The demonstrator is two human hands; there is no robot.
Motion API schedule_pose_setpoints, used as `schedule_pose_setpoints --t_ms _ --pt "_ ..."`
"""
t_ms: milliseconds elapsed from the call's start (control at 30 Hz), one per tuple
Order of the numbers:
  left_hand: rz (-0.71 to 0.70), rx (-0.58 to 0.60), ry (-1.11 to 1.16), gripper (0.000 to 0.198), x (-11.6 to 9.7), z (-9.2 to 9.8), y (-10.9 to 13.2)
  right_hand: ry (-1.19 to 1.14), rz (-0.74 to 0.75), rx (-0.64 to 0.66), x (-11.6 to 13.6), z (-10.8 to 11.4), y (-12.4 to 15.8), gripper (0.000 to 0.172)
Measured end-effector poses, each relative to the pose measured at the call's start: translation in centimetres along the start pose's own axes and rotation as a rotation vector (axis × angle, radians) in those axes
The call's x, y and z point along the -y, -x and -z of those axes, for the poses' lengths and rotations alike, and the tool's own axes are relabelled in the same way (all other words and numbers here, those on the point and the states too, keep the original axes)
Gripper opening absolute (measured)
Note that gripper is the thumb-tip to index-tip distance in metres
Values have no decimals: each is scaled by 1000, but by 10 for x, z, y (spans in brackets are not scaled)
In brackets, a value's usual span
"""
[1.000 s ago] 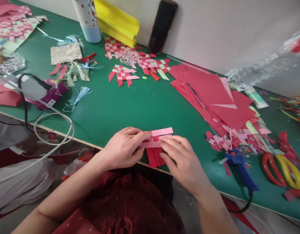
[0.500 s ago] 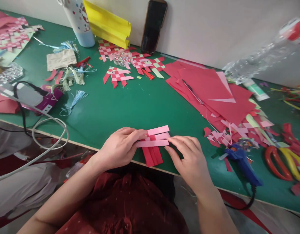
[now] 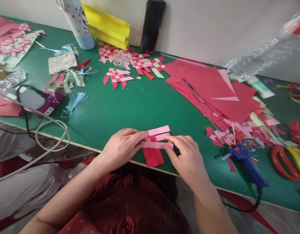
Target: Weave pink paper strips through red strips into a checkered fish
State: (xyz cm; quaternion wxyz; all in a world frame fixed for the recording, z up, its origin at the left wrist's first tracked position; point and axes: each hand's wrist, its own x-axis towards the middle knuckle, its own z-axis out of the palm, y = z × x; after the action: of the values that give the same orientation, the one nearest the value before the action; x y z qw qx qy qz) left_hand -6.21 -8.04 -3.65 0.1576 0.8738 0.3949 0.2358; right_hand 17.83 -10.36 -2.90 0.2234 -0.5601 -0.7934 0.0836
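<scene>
Near the table's front edge, pink paper strips (image 3: 157, 145) lie crosswise over red paper strips (image 3: 153, 157), partly interlaced. My left hand (image 3: 123, 145) pinches the left end of the woven strips, its fingertips covering that end. From the right, my right hand (image 3: 186, 154) has thumb and forefinger closed on the right part of the lower pink strips. The upper pink strip (image 3: 159, 130) sticks out free to the right. The red strips hang down toward the table edge.
Red paper sheets (image 3: 208, 87) and a pen lie at the right, with paper scraps, a blue glue gun (image 3: 247, 167) and scissors (image 3: 284, 162) nearer. Woven pieces (image 3: 118, 77), tassels (image 3: 74, 102), a bottle (image 3: 80, 29) and a phone (image 3: 152, 26) stand or lie behind.
The lowest pink strip has shifted right and now tilts slightly downward to the right. My right hand's thumb and forefinger have moved onto it. The view has turned slightly left.
</scene>
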Motion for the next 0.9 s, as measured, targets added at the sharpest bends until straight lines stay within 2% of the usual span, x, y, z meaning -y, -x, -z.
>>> schedule_pose_setpoints --t_ms 233,367,533,667,767,900 --pt "-32 -12 29 27 1 2 1 -21 26 -8 -2 2 -6 18" --pt "-51 -3 60 24 2 1 2 -30 47 -69 0 3 -12 17" --pt "-36 -7 63 27 3 0 2 -157 62 -156 18 14 -14 17" --pt "-58 8 67 26 2 0 0 -273 114 -118 30 24 -12 21" --pt "-62 23 80 21 2 1 0 -305 64 -114 26 28 -11 22" --pt "-74 24 105 22 2 4 0 -171 -2 -111 8 24 -5 13"
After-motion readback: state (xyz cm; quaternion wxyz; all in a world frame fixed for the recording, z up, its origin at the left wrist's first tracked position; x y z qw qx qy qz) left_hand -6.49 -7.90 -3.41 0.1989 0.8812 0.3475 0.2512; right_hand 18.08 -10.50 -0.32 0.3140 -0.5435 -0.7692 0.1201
